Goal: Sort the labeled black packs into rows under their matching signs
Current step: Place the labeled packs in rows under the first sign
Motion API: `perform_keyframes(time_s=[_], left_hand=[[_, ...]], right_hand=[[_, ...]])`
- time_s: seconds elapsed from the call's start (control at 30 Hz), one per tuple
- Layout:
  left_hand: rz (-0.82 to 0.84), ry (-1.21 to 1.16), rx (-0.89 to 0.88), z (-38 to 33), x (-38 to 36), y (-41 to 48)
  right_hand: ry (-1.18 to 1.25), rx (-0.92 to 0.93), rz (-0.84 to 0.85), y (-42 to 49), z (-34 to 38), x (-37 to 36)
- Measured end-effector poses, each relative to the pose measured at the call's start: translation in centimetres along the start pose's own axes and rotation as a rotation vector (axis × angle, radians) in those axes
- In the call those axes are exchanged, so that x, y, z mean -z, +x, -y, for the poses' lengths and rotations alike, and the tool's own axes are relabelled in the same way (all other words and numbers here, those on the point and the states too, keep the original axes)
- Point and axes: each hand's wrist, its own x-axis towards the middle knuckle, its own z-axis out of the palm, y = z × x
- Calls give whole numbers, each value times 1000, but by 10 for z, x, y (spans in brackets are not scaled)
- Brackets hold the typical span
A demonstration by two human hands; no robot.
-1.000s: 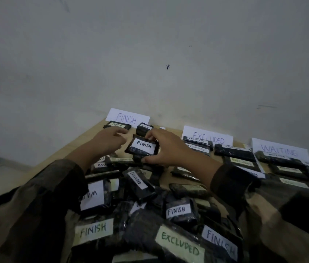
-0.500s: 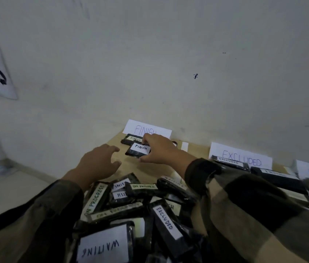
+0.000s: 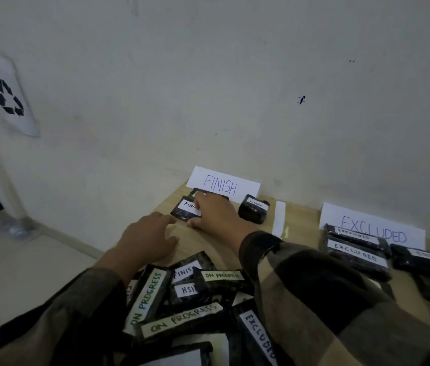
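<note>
**Head view**

A light wooden tabletop (image 3: 206, 243) stands against a pale wall. Two white paper signs stand at the wall's foot: the FINISH sign (image 3: 223, 184) on the left and the EXCLUDED sign (image 3: 372, 229) on the right. A narrow white strip (image 3: 278, 217) lies on the tabletop between them.

The right hand (image 3: 216, 215) reaches forward over the held FINISH pack (image 3: 185, 210), a flat black plastic-wrapped pack with a white label. This pack lies on the tabletop just below the left end of the FINISH sign. The fingers are pressed together and curve over the pack's right part, covering the end of the label. The thumb sits at the pack's near edge, so the pack is pinched between thumb and fingers.

A second black pack (image 3: 202, 192) shows partly behind it, at the sign's lower edge. A small black FINISH pack (image 3: 253, 210) lies to the right of the hand, apart from it.

The left hand (image 3: 147, 236) is palm down near the held pack's near-left corner. Its fingers are relaxed and slightly spread, and it holds nothing. Contact with the tabletop cannot be determined.

Two long black EXCLUDED packs (image 3: 356, 256) lie one behind the other under the EXCLUDED sign.

Nearest the camera is an unsorted heap of black packs (image 3: 182, 317) labelled ON PROGRESS, FINISH and EXCLUDED. Dark plaid sleeves (image 3: 314, 286) cover both forearms above it.

A white sheet with a black recycling symbol (image 3: 10, 99) hangs on the wall at left.
</note>
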Motion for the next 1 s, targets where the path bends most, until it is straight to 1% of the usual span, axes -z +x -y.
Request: perform_keyframes(time_s=[0.13,0.3,0.37,0.47,0.53,0.6,0.7,0.77,0.87,0.93,1.0], left_hand=[[15,-11,-1,1,0,-2],[8,-65,-21,-1,2,-9],[10,-82,-43,-2,3,-13],[37,-112,-54,-4,7,-18],[50,-154,-46,-4,9,-22],[61,-203,-34,-5,11,-28],[81,-242,-19,-7,14,-37],[84,-279,7,-9,17,-44],[80,-341,29,-12,20,-55],[91,-356,36,-14,21,-62],[107,-381,38,-16,22,-66]], right_hand=[[-29,23,5,0,0,5],[85,42,65,-20,-6,36],[154,47,182,-38,-9,52],[109,49,417,-67,-12,63],[109,29,475,-83,-11,60],[153,-29,469,-92,-5,53],[211,-179,418,-94,8,41],[253,-246,411,-91,16,35],[335,-308,370,-92,23,32],[469,-347,313,-96,24,35],[575,-337,249,-101,24,42]])
